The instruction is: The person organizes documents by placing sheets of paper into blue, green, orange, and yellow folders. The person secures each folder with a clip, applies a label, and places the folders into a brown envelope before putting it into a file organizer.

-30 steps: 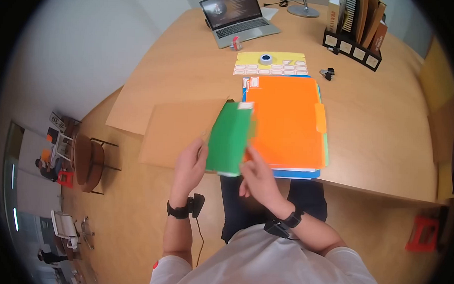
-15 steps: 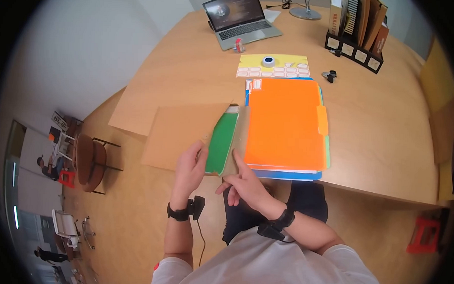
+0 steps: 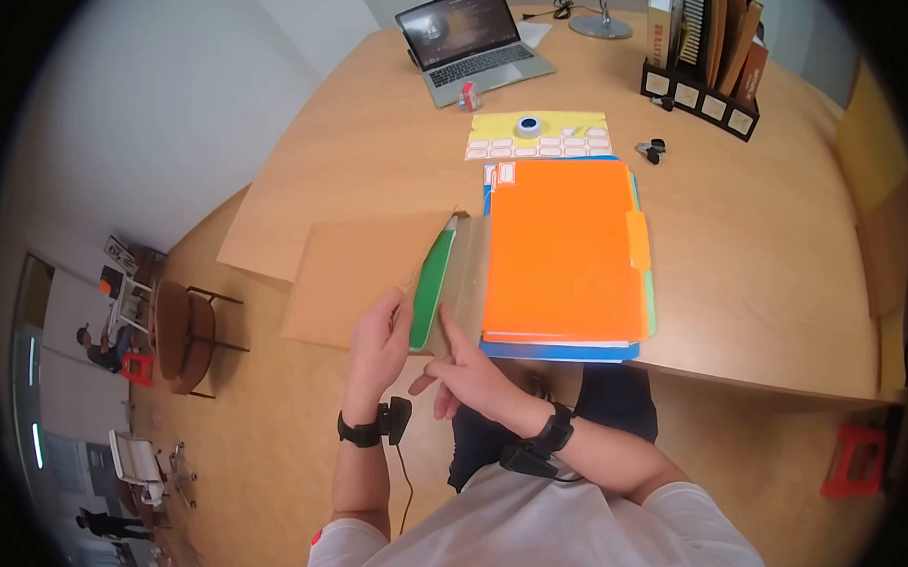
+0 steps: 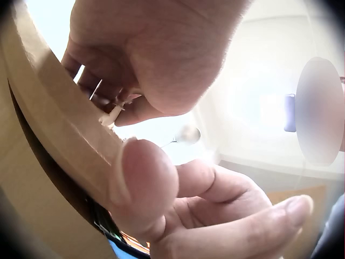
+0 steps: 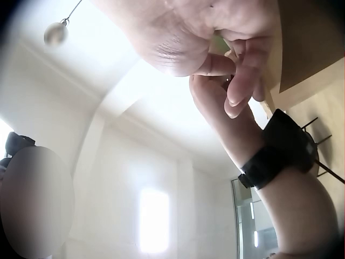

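Observation:
A brown kraft document envelope lies at the desk's front left, its side opening facing right. My left hand holds the upper layer by that edge, lifting it. Most of a green folder is hidden inside the envelope; only a narrow strip shows. My right hand presses the folder's right edge with an extended index finger, the other fingers loose below. In the left wrist view, the right hand's fingertip is at the brown edge. Just to the right lies an orange folder on a stack.
Beyond the stack are a yellow label sheet with a white roll on it, and black clips. A laptop, a lamp base and a black file rack stand farther back.
The green folder has slid left into the envelope, leaving a thinner strip visible. My right hand has moved left with it, while the left hand keeps its hold on the envelope.

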`<state>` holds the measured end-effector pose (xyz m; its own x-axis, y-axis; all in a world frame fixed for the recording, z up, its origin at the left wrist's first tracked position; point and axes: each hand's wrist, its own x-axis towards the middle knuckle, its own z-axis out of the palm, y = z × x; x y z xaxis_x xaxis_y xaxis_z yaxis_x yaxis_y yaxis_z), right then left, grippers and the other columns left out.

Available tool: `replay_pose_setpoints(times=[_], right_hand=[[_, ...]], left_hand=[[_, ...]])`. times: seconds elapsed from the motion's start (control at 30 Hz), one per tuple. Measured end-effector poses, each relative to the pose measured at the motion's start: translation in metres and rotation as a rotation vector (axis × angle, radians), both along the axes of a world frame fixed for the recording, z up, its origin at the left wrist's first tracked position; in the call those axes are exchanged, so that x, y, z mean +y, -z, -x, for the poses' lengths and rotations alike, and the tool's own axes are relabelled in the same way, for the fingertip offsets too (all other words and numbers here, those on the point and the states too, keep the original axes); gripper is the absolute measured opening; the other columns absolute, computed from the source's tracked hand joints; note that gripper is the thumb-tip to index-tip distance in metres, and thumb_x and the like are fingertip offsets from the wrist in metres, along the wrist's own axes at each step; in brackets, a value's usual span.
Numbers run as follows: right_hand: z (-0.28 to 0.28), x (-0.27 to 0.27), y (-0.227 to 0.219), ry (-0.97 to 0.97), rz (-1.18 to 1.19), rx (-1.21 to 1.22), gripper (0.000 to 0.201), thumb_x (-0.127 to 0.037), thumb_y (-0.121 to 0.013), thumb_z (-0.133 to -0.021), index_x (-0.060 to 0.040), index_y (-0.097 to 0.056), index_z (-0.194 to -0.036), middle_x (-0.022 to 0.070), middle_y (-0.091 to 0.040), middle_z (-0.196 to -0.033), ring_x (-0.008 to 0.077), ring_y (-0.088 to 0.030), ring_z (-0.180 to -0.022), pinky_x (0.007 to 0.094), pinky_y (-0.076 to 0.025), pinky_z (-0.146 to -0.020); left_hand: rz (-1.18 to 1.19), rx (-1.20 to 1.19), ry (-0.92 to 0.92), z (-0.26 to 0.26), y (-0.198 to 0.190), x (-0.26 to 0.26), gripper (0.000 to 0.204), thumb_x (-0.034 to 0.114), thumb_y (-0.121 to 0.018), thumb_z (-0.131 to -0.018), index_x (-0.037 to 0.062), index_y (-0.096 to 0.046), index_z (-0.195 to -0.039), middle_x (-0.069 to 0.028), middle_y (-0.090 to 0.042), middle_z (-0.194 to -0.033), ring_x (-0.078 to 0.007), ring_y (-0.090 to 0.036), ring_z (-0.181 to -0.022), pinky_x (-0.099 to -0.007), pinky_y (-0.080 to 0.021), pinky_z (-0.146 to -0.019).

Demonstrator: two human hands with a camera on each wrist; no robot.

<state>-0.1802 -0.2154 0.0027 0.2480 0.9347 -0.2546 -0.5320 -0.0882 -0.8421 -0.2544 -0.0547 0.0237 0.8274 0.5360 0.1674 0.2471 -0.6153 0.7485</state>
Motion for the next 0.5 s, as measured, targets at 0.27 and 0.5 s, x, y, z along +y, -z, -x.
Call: replay_pose_setpoints(times=[0.27, 0.5], right_hand=[[-0.001, 0.002, 0.007, -0.068, -0.028, -0.018, 0.094, -0.007, -0.043, -0.091, -0.0131, 0.019, -0.16, 0.0209, -0.074, -0.088, 0.0225, -0.068, -0.054, 0.031, -0.057, -0.05], [-0.014, -0.011, -0.007, -0.117, -0.04, 0.023, 0.083, -0.01, -0.049, -0.094, -0.0106, -0.001, -0.162, 0.0163, -0.073, -0.086, 0.0205, -0.067, -0.054, 0.0296, -0.054, -0.05]], left_hand=[[0.03, -0.01, 0.006, -0.002, -0.001, -0.001, 0.019, 0.009, -0.054, -0.102, 0.0002, -0.047, -0.087, -0.0103, -0.039, -0.069, -0.0172, -0.039, -0.062, -0.0319, -0.037, -0.057], [0.128, -0.014, -0.006, -0.001, 0.001, -0.001, 0.021, 0.011, -0.054, -0.103, 0.0026, -0.046, -0.086, -0.0024, -0.038, -0.067, -0.0088, -0.037, -0.062, -0.0279, -0.034, -0.054]])
